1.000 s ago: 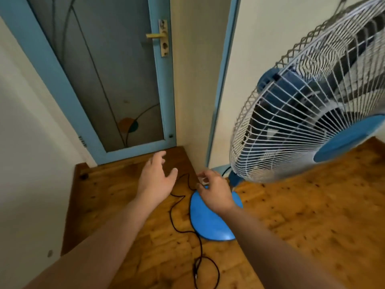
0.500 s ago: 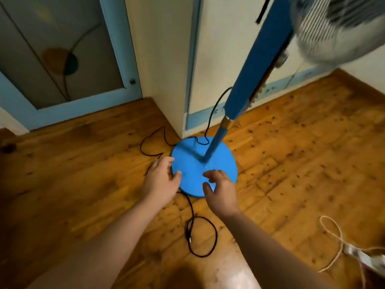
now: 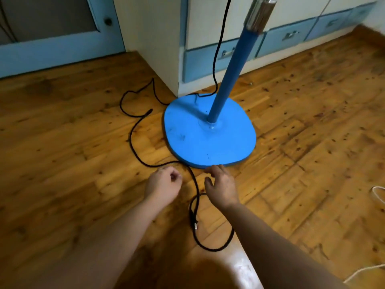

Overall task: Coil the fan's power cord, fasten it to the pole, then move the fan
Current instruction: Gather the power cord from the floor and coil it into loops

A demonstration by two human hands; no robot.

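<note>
Wooden plank floor [image 3: 62, 142], knotted and glossy, runs under everything we list.

Item: left hand [image 3: 163, 185], fingers curled loosely inward toward the palm, gripping nothing that we can see; it hovers just left of the cord.

Item: right hand [image 3: 221, 185], fingers bent and slightly spread, palm down, empty; its fingertips [image 3: 210, 170] sit just short of the base's near rim.

Item: power cord [image 3: 133, 140], black, lying loose on the floor. It passes between our two hands, wanders in bends ahead and to the left of the left hand, and loops back under the right forearm. Its plug end [image 3: 194, 223] lies below the hands, between the forearms. Another stretch rises beyond the base, beside the pole.

Item: fan base [image 3: 198, 147], blue, flat, directly ahead of the right hand.

Item: pole [image 3: 229, 74], blue with a chrome upper section, rising from the base and leaning away.

Item: cabinet corner [image 3: 158, 38], cream, standing beyond the base, with blue drawers [image 3: 287, 38] ahead and to the right.

Item: white cord [image 3: 377, 192], far right of the right hand, at the frame edge.

Item: blue door frame [image 3: 52, 53], well ahead and left of the left hand.
</note>
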